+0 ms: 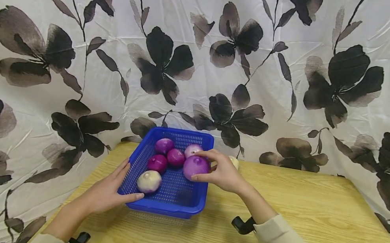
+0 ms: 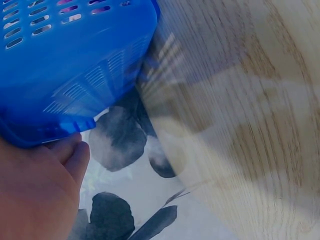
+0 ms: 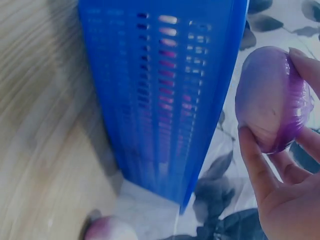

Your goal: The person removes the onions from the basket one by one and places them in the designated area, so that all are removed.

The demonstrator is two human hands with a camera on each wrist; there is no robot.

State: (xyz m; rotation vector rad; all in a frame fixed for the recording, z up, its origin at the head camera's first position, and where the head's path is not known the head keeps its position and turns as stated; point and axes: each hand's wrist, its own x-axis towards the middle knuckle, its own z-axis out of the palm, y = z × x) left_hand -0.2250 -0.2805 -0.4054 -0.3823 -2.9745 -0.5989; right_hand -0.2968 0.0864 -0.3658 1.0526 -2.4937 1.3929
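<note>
A blue plastic basket [image 1: 197,205] holds several purple onions, among them a dark one [image 1: 157,164], and a whitish onion [image 1: 149,181] near its front left. My left hand [image 1: 107,191] grips the basket's left side, thumb over the front left rim; in the left wrist view its fingertips [image 2: 77,155] lie under the rim. With thumb and fingers my right hand [image 1: 227,172] holds a large purple onion [image 1: 196,168] at the basket's right rim. In the right wrist view that onion [image 3: 267,100] is raised beside the rim, apart from the perforated wall [image 3: 165,90].
Behind my right hand, a pale onion [image 1: 234,162] sits on the wooden table [image 1: 296,211], partly hidden. A floral cloth [image 1: 182,108] hangs along the table's back and sides. Black wrist mounts [image 1: 242,225] stick out below both forearms.
</note>
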